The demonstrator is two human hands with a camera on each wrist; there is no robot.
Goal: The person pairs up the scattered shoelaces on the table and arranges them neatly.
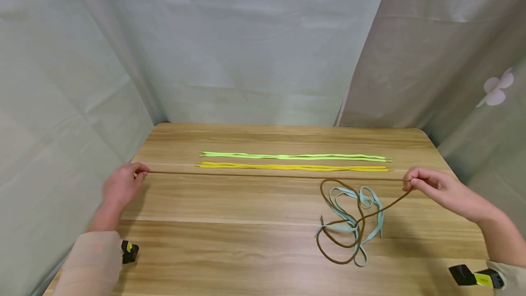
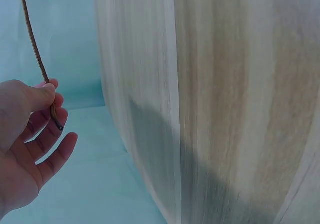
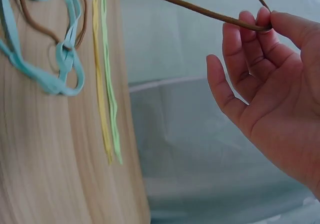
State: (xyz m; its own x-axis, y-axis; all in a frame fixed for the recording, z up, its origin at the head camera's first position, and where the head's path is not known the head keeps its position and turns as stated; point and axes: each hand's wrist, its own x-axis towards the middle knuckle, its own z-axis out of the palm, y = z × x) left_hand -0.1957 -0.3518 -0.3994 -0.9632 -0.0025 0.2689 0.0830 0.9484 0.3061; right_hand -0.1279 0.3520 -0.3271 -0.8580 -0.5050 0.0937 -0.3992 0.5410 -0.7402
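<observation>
A brown round shoelace point(image 1: 263, 176) is stretched straight from side to side between the two hands. At the left of the head view, the left hand point(image 1: 123, 184) pinches it between thumb and forefinger; in the left wrist view a short dark-tipped end point(image 2: 58, 124) sticks out past the thumb. On the other side the right hand point(image 1: 439, 191) pinches the lace between thumb and fingertips. From there the rest of it drops into loose loops lying over a tangled light-blue flat shoelace point(image 1: 380, 223) on the table.
Beyond the stretched lace, a yellow pair of laces point(image 1: 287, 166) and a neon green pair point(image 1: 283, 156) lie straight and parallel on the wooden table point(image 1: 205, 250). Pale curtains point(image 1: 246, 49) hang behind the table and at both sides.
</observation>
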